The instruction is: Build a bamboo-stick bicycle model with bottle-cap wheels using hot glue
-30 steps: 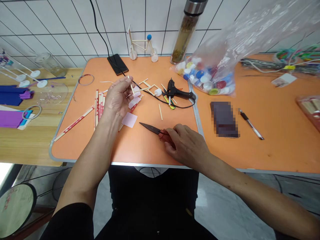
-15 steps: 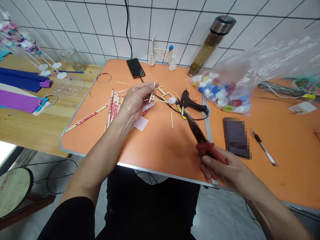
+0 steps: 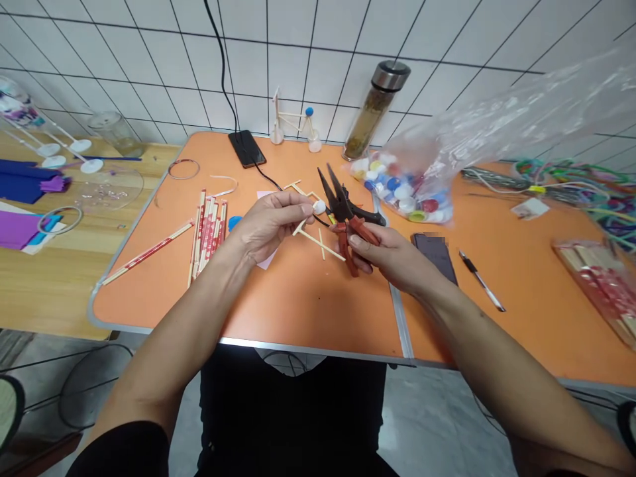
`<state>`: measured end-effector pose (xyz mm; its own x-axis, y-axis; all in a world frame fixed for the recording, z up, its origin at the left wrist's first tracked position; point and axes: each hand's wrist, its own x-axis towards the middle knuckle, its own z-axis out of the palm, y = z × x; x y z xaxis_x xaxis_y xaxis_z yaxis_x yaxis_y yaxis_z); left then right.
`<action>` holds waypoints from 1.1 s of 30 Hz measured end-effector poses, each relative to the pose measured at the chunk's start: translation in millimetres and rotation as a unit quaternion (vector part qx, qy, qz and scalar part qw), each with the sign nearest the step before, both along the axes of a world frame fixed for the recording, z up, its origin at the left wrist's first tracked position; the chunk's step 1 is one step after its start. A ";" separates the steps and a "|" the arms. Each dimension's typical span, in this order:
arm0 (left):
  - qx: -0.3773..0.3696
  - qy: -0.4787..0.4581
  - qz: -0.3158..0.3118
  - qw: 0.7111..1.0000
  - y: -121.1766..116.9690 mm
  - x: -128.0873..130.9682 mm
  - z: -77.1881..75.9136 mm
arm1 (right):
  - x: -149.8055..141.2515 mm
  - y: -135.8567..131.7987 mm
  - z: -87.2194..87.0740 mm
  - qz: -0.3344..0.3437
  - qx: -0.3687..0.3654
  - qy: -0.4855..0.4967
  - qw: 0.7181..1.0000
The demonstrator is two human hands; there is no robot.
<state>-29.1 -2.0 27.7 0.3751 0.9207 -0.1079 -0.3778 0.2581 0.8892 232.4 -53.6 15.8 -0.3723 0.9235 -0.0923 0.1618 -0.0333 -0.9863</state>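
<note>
My left hand is closed on a thin wooden stick, held over the orange table. A small white bottle cap sits right at its fingertips. My right hand grips the red handles of long-nose pliers, whose dark jaws stand apart and point up and away, just right of the stick. A frame of glued sticks lies under both hands.
Several wrapped chopsticks lie at left. A plastic bag of coloured bottle caps, a black glue gun, a dark phone, a pen, a charging phone, a tall flask and a stick model surround the hands.
My right hand lifted the pliers from the table's near side and brought them up to the stick, jaws now apart. My left hand came down and nearer with the stick.
</note>
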 end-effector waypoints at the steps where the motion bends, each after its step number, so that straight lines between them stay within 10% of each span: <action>1: -0.005 0.002 -0.006 1.000 0.0 -0.2 -0.3 | -1.6 3.6 -0.2 0.006 0.011 -0.006 1.000; 15: -0.042 -0.045 -0.019 0.998 3.3 -1.9 -5.3 | -17.5 12.6 -23.9 -0.011 -0.033 0.047 0.998; 33: -0.053 -0.019 -0.013 0.998 4.1 1.2 -6.8 | -12.7 3.5 2.3 -0.058 -0.134 0.117 0.982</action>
